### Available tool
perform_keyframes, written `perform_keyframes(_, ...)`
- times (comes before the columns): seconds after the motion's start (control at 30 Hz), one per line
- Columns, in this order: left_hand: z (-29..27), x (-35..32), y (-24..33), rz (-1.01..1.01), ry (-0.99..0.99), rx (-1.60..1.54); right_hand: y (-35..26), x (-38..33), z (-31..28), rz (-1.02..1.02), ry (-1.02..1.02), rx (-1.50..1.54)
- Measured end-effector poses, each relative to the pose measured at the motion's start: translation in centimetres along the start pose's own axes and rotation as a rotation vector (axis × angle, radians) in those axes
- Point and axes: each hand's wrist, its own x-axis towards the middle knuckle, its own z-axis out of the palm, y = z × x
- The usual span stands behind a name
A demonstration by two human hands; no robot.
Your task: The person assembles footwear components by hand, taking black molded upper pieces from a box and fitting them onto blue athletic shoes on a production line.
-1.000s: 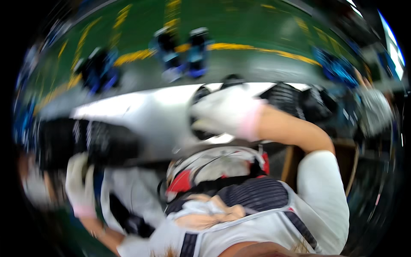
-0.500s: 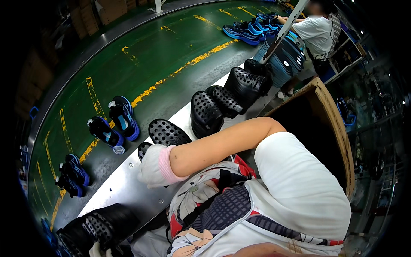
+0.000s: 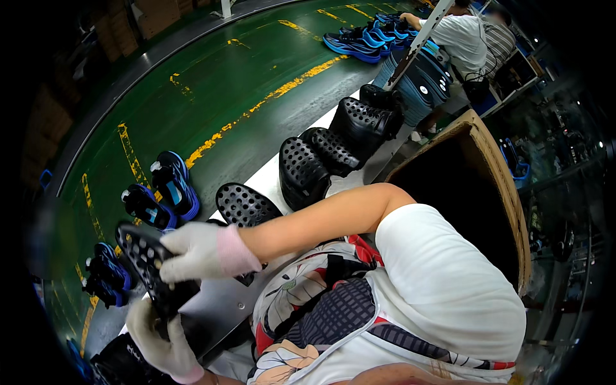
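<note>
Both my hands wear white gloves. A black clog [image 3: 142, 256] with rows of round holes is held up tilted over the bench's left end. My right hand [image 3: 196, 251] reaches across from the right and grips the clog's side, thumb and fingers bent on it. Below, my left hand [image 3: 159, 343] is curled around its lower end; part of its grip is hidden. Another holed clog [image 3: 247, 205] lies on the metal bench [image 3: 224, 296], partly behind my right forearm. At the lower left sits a pile of dark clogs [image 3: 119, 362].
More black clogs [image 3: 305, 170] line the bench toward the far right. An open cardboard box [image 3: 523, 237] stands at my right. Blue-black sneakers [image 3: 176, 186] sit on the green conveyor belt [image 3: 244, 83] beyond. Other people [image 3: 465, 48] work at the far right.
My right hand has moved left and taken hold of a clog. My left hand has risen from the lower-left pile, and the clog is now up between both hands.
</note>
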Motion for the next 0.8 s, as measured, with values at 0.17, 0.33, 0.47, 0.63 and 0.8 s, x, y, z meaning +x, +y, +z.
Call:
perform_keyframes(0.17,5.1,2.3,-3.4,-0.196,-0.025,-0.771,-0.5,-0.6,-2.8,0.164,-0.081,0.329)
perform_keyframes(0.33,9.3,-2.5,-12.8,-0.23,-0.185,-0.708,2.7,2.2,-2.1,0.184,-0.151,0.031)
perform_keyframes(0.47,7.6,1.6,-7.7,-0.351,0.015,-1.383,1.5,2.6,-2.3,0.056,0.014,-0.72)
perform_keyframes(0.63,9.4,2.8,-8.7,-0.513,0.24,-1.293,2.4,1.5,0.1,-0.033,-0.039,-1.26)
perform_keyframes(0.8,10.2,3.4,-9.4,-0.635,0.406,-1.232,3.6,3.1,1.3,-0.094,0.037,-1.256)
